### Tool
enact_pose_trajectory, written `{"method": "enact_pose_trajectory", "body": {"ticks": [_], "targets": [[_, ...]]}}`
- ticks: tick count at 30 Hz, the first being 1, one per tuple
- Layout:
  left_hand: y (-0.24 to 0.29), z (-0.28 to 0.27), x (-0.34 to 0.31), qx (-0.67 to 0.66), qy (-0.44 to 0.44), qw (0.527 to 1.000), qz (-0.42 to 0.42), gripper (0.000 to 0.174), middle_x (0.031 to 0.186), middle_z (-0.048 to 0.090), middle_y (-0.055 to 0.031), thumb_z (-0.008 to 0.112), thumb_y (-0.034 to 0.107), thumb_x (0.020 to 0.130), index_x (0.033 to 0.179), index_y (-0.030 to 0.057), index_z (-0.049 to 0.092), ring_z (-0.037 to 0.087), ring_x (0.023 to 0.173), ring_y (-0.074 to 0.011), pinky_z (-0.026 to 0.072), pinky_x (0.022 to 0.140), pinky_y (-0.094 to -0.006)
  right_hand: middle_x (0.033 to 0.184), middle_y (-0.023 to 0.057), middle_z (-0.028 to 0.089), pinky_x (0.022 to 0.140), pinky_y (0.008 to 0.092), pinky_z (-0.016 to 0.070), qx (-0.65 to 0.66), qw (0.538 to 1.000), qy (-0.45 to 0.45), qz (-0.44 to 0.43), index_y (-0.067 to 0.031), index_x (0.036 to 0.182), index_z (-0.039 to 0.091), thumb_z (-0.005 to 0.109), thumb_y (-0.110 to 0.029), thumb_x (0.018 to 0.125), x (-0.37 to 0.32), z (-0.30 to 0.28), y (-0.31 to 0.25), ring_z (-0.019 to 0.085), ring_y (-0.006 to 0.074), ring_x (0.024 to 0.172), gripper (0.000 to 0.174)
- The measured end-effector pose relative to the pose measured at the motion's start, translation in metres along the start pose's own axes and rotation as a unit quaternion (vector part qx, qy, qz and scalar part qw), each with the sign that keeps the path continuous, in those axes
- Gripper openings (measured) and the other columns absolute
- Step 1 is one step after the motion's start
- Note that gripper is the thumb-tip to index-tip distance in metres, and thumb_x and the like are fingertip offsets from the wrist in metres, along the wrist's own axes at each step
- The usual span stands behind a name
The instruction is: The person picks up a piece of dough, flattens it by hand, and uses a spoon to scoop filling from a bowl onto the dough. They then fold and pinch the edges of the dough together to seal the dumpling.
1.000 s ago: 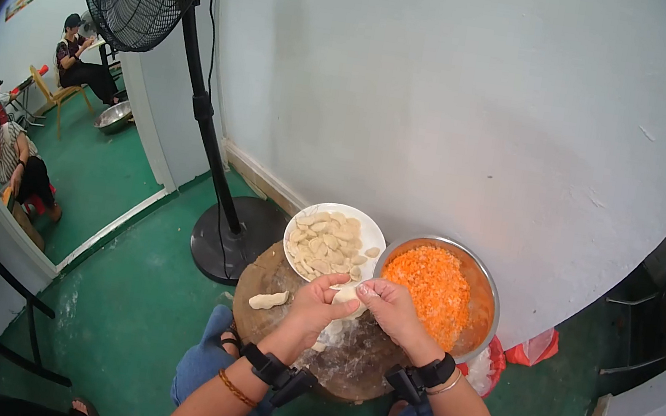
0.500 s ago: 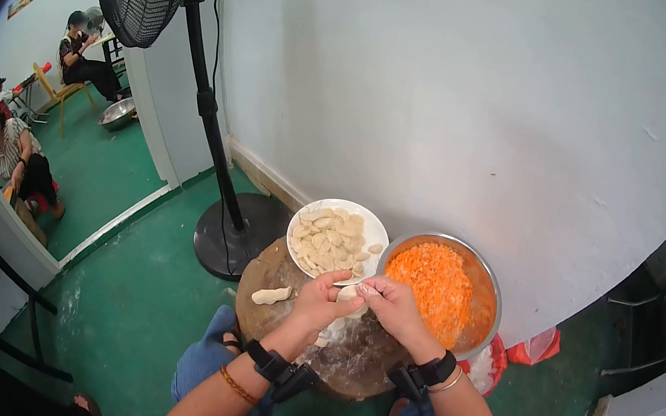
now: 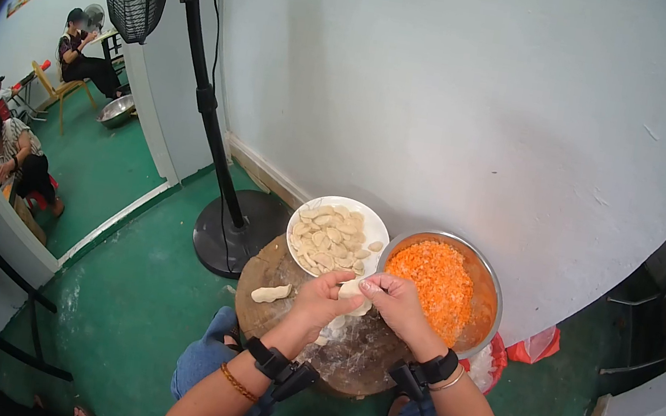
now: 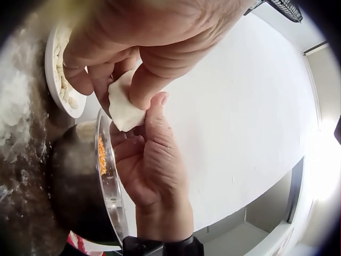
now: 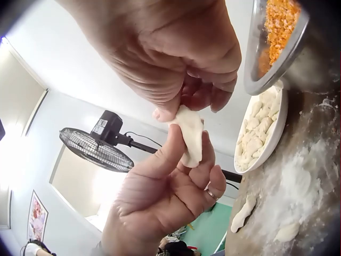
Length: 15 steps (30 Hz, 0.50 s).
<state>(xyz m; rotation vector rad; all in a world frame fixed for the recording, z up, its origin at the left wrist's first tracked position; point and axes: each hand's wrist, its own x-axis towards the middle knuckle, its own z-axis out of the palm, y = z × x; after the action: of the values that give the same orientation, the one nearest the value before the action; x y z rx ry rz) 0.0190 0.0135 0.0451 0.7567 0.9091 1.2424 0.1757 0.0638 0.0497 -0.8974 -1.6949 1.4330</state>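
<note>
A folded dumpling wrapper (image 5: 191, 136) of pale dough is held between both hands over the round wooden block (image 3: 260, 270). My left hand (image 3: 317, 299) grips one side of it, thumb on the near face and fingers behind. At the other end, my right hand (image 3: 398, 302) pinches the dough edge between thumb and fingers. In the left wrist view the dough (image 4: 123, 109) shows as a smooth white flap with both thumbs close together. Whatever lies inside the fold is hidden.
Behind the hands, a white plate (image 3: 375, 228) holds many dumplings (image 3: 329, 237). To its right is a metal bowl (image 3: 486, 306) of orange filling (image 3: 430, 277). A dough strip (image 3: 271, 293) lies left on the floured block. A standing fan (image 3: 209, 105) rises behind, near the wall.
Both hands stay on the dough, with the right fingers shifting slightly along its edge. The fan's head has turned, and the view has moved a little.
</note>
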Motion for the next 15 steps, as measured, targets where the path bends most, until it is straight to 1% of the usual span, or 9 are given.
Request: {"method": "enact_pose_trajectory", "body": {"ticks": [2,5,8,11,14,15], "targets": [[-0.002,-0.001,0.002,-0.019,-0.008,1.000,-0.004,0.040,0.099,0.062,-0.0075,0.062,-0.002,0.080,0.117,-0.0037,0.047,0.060,0.087,-0.0108,0.0476,0.077,-0.0229,0.080,-0.0027,0.060,0.063,0.0181,0.0416,-0.009,1.000,0.003,-0.003,0.0010,0.090,0.064,0.057,-0.020,0.088,0.000,0.001,-0.006,0.050,0.0021,0.071,0.022],[-0.001,0.001,0.001,-0.044,-0.005,0.999,-0.007,0.032,0.098,0.062,-0.0055,0.062,0.002,0.082,0.112,-0.0018,0.053,0.059,0.084,-0.0092,0.0466,0.074,-0.0206,0.081,-0.0023,0.060,0.064,0.0186,0.0423,0.103,0.993,0.025,0.045,0.0018,0.093,0.063,0.057,-0.021,0.088,0.002,0.002,-0.003,0.051,0.0027,0.072,0.024],[0.002,0.000,-0.002,-0.040,0.011,0.999,-0.015,0.026,0.097,0.063,-0.0034,0.062,0.006,0.083,0.108,0.0023,0.057,0.058,0.081,-0.0083,0.0453,0.070,-0.0197,0.083,-0.0007,0.061,0.065,0.0195,0.0437,0.153,0.985,0.011,0.077,0.0024,0.095,0.061,0.058,-0.018,0.087,0.002,0.002,-0.008,0.053,0.0041,0.074,0.022],[-0.002,-0.004,0.001,-0.011,0.027,0.999,-0.035,0.023,0.095,0.063,-0.0009,0.059,0.014,0.086,0.108,0.0061,0.058,0.057,0.080,-0.0078,0.0443,0.071,-0.0224,0.085,0.0009,0.061,0.068,0.0202,0.0451,0.078,0.994,-0.005,0.077,0.0025,0.097,0.060,0.060,-0.013,0.085,0.000,0.002,-0.006,0.055,0.0055,0.075,0.019],[0.003,-0.001,0.000,-0.021,0.033,0.997,-0.066,0.022,0.095,0.063,0.0007,0.055,0.022,0.090,0.107,0.0075,0.058,0.057,0.081,-0.0083,0.0443,0.074,-0.0276,0.087,0.0022,0.061,0.070,0.0203,0.0458,0.092,0.993,0.000,0.079,0.0022,0.097,0.059,0.062,-0.010,0.084,0.002,-0.002,0.005,0.056,0.0066,0.077,0.018],[0.002,-0.001,0.000,-0.018,0.036,0.997,-0.061,0.023,0.095,0.062,0.0005,0.053,0.023,0.090,0.107,0.0074,0.058,0.057,0.081,-0.0083,0.0441,0.075,-0.0282,0.088,0.0025,0.061,0.070,0.0204,0.0459,0.098,0.992,-0.001,0.082,0.0023,0.097,0.059,0.062,-0.010,0.084,0.002,-0.003,0.004,0.056,0.0067,0.077,0.018]]}}
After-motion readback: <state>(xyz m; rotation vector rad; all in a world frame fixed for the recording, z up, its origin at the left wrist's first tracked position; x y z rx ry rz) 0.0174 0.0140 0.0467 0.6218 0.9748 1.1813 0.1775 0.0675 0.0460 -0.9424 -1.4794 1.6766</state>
